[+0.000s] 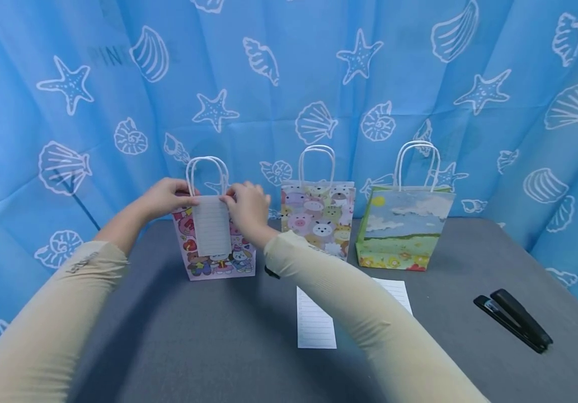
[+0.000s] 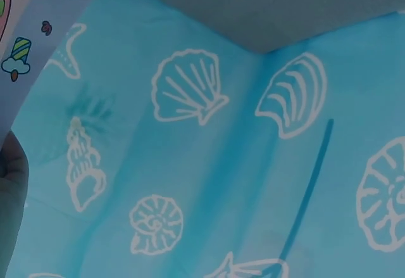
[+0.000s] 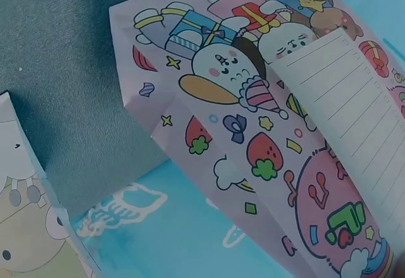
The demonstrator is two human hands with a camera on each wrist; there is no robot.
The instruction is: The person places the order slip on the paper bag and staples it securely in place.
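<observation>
A pink cartoon-print paper gift bag (image 1: pixel 218 268) with white handles stands upright at the left. Against its front hangs a lined paper slip (image 1: pixel 212 226), its top near the bag's rim. My left hand (image 1: pixel 172 197) pinches the slip's top left corner at the rim. At the top right corner, my right hand (image 1: pixel 248 207) pinches it with thumb and fingers. The right wrist view shows the slip (image 3: pixel 354 110) lying over the bag's printed front (image 3: pixel 215 94). In the left wrist view, part of the left hand (image 2: pixel 14 189) shows below the bag's side (image 2: pixel 54 12).
To the right stand an animal-print gift bag (image 1: pixel 319 215) and a landscape-print gift bag (image 1: pixel 404 226). Lined paper slips (image 1: pixel 314 324) lie on the grey table (image 1: pixel 208 347), partly behind the right sleeve. A black stapler (image 1: pixel 514 320) lies at the right. A blue curtain (image 1: pixel 289 84) hangs behind.
</observation>
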